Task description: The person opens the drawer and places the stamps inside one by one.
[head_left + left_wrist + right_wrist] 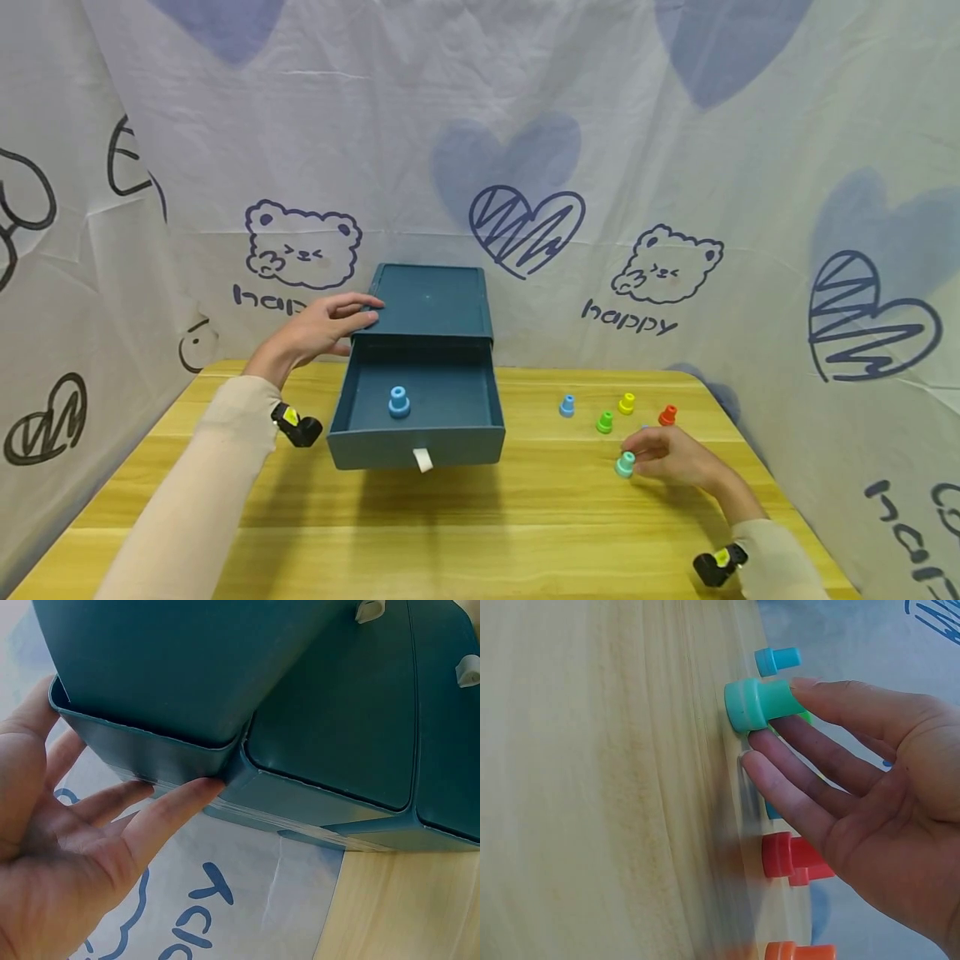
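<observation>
Left hand (322, 329) rests flat on the top left edge of the blue drawer box (431, 304), fingers straight, thumb out; wrist view shows the fingertips (202, 787) pressing the box wall at the corner, nothing gripped; the drawer (416, 408) is pulled out toward the person, white pull tab (423, 459) at its front; one blue peg (399, 402) stands inside it, left of centre; right hand (671, 457) is low on the bench (480, 533), right of the drawer and well apart from it; its fingers touch the teal peg (625, 464); in the right wrist view the teal peg (754, 703) sits on the bench between the index finger and the next fingers (780, 784), fingers nearly straight; whether it is actually pinched or just touched, cannot tell; other pegs stand loose on the bench just beyond that hand: light-blue (567, 406), green (604, 422), yellow (627, 403), red (667, 415); right wrist view also shows a red peg (787, 859) under the palm and an orange one (799, 951) at the frame's bottom edge; both forearms in beige sleeves, each with a black wrist unit (296, 425); printed cloth with bears and hearts (525, 221) hangs behind and beside the bench.
</observation>
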### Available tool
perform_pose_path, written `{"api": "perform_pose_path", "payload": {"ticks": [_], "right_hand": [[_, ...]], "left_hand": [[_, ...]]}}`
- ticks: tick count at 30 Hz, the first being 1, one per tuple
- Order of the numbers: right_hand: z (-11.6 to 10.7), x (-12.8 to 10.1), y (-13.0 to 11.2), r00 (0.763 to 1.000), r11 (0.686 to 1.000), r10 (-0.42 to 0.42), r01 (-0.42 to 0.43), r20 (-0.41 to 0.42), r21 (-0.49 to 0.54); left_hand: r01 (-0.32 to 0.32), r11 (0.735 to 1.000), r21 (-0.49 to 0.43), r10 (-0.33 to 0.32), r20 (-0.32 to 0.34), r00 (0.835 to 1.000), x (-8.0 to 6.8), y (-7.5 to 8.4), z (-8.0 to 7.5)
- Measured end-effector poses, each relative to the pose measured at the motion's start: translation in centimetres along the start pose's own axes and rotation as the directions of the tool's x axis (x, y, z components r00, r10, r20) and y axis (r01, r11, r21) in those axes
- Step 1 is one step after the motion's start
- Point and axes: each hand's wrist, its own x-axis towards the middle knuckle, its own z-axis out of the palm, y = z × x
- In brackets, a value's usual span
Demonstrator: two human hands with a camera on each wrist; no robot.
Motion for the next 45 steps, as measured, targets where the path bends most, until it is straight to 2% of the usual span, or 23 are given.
{"api": "perform_pose_path", "payload": {"ticks": [12, 20, 26, 31, 35, 45], "right_hand": [[0.5, 0.5, 0.1, 0.999, 1.0, 0.024, -0.024, -0.043, -0.017], [0.6, 1.0, 0.0, 0.997, 0.998, 0.048, -0.05, -0.064, -0.024], [0.7, 1.0, -0.2, 0.996, 0.998, 0.059, -0.057, -0.064, 0.036], [0.8, 0.9, -1.0, 0.999, 0.995, 0.008, -0.003, -0.041, 0.104], [0.7, 1.1, -1.7, 1.0, 0.993, -0.009, 0.012, -0.025, 0.116], [0.5, 1.6, -3.4, 0.999, 0.991, 0.04, -0.037, -0.022, 0.131]], "left_hand": [[0.025, 1.0, 0.002, -0.025, -0.012, 1.0, 0.1, 0.1, 0.0], [0.005, 1.0, -0.009, -0.005, -0.002, 1.0, 0.2, 0.5, -0.1], [0.016, 1.0, -0.004, -0.016, 0.001, 1.0, 0.2, 0.7, -0.1], [0.023, 1.0, 0.003, -0.023, -0.003, 1.0, 0.2, 0.6, -0.1], [0.017, 1.0, 0.001, -0.017, -0.007, 1.0, 0.1, 0.5, -0.1], [0.016, 1.0, -0.006, -0.016, 0.008, 1.0, -0.3, 0.3, -0.1]]}}
